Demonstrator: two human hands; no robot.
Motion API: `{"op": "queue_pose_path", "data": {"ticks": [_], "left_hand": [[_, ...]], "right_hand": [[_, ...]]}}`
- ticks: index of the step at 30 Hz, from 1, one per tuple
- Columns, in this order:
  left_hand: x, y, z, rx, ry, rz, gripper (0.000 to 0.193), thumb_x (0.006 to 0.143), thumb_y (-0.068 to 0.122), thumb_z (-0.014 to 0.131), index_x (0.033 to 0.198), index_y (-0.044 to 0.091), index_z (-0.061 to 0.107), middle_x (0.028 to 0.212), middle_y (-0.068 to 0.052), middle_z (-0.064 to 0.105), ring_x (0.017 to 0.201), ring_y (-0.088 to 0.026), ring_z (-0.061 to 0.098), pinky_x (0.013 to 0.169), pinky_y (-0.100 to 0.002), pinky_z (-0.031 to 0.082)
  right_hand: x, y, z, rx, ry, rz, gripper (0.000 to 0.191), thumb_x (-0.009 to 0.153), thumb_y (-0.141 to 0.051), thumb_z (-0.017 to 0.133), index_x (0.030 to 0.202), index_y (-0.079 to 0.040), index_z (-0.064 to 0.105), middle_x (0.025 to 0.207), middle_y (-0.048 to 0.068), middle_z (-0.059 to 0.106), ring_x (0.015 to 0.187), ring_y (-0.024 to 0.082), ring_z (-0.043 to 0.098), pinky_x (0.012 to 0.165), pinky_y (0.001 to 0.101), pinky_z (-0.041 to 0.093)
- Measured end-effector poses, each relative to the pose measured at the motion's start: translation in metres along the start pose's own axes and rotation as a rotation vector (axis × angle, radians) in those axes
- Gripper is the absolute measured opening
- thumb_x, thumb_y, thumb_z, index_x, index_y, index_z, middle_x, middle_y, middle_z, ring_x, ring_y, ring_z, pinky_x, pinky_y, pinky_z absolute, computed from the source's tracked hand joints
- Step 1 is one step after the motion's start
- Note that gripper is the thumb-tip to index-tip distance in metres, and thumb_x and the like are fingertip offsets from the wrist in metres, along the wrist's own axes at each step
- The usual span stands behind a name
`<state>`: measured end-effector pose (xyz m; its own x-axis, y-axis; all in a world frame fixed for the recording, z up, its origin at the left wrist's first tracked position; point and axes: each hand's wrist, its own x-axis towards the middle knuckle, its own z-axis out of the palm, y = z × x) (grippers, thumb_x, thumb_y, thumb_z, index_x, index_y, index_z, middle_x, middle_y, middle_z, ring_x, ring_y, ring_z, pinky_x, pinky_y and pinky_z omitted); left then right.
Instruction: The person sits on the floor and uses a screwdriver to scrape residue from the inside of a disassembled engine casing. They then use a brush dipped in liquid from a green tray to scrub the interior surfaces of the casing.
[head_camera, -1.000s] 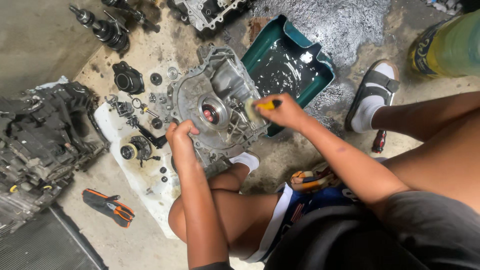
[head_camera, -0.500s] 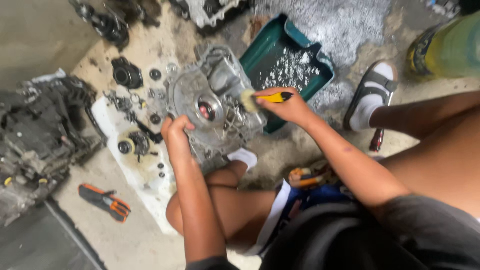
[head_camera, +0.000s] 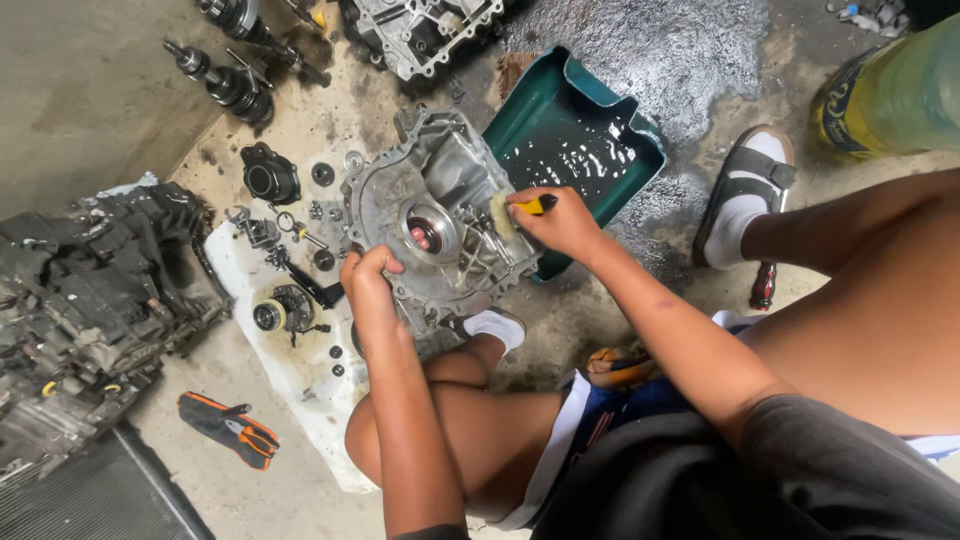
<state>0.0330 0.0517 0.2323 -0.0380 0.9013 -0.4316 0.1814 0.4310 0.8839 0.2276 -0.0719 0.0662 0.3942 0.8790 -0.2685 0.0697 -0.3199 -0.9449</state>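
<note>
The left hand clamps the near rim of the grey metal housing, fingers curled shut over its edge. Just beyond, the right hand is closed round a yellow-handled brush, bristles touching the housing's right side. Beyond the housing lies the green tray. Short strokes into the ribs, with the casting held firm, should serve best.

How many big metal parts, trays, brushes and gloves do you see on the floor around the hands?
Metal housing steadied by the left hand: 1
Yellow-handled brush in the right hand: 1
Green tray: 1
Geared shafts: 2
Orange-and-black gloves: 1 pair
Total: 6
</note>
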Motion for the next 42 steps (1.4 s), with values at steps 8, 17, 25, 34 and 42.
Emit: {"op": "queue_pose_path", "data": {"ticks": [8, 17, 25, 34, 42], "left_hand": [[-0.005, 0.006, 0.004, 0.045, 0.005, -0.025, 0.018, 0.058, 0.005, 0.058, 0.07, 0.01, 0.046, 0.077, -0.002, 0.05, 0.077, -0.017, 0.044, 0.074, -0.03, 0.035], [-0.007, 0.012, -0.004, -0.04, 0.004, -0.077, 0.016, 0.059, 0.007, 0.057, 0.069, 0.01, 0.046, 0.078, -0.002, 0.051, 0.078, -0.02, 0.048, 0.075, -0.03, 0.039], [-0.007, 0.013, -0.012, -0.073, 0.077, -0.077, 0.021, 0.059, 0.007, 0.059, 0.073, 0.01, 0.044, 0.08, -0.001, 0.046, 0.079, -0.02, 0.045, 0.075, -0.031, 0.037], [-0.011, 0.016, -0.015, -0.093, 0.025, -0.077, 0.019, 0.059, 0.007, 0.058, 0.074, 0.011, 0.047, 0.079, -0.002, 0.051, 0.077, -0.02, 0.049, 0.073, -0.03, 0.04], [-0.01, 0.018, -0.013, -0.086, 0.042, -0.079, 0.015, 0.061, 0.007, 0.058, 0.074, 0.008, 0.05, 0.078, -0.003, 0.053, 0.074, -0.021, 0.049, 0.069, -0.032, 0.041]], "right_hand": [[0.007, -0.01, 0.001, 0.002, -0.066, -0.371, 0.021, 0.094, -0.017, 0.072, 0.112, -0.007, 0.077, 0.115, 0.014, 0.077, 0.1, 0.027, 0.077, 0.09, 0.0323, 0.058], [0.002, -0.015, -0.004, 0.006, -0.109, -0.344, 0.025, 0.094, -0.016, 0.072, 0.116, -0.006, 0.076, 0.114, 0.013, 0.077, 0.099, 0.027, 0.076, 0.089, 0.0333, 0.057], [0.005, -0.016, -0.014, 0.177, -0.168, -0.276, 0.027, 0.094, -0.019, 0.075, 0.119, -0.01, 0.076, 0.122, 0.011, 0.076, 0.105, 0.02, 0.073, 0.093, 0.0313, 0.057], [-0.002, 0.055, -0.046, 0.375, -0.088, 0.12, 0.022, 0.089, -0.011, 0.078, 0.11, -0.005, 0.078, 0.096, 0.005, 0.078, 0.082, 0.011, 0.072, 0.075, 0.0262, 0.057], [-0.011, 0.118, -0.052, 0.802, 0.092, 0.297, 0.022, 0.092, -0.006, 0.07, 0.111, 0.005, 0.073, 0.098, 0.013, 0.076, 0.077, 0.018, 0.074, 0.073, 0.0285, 0.062]]}}
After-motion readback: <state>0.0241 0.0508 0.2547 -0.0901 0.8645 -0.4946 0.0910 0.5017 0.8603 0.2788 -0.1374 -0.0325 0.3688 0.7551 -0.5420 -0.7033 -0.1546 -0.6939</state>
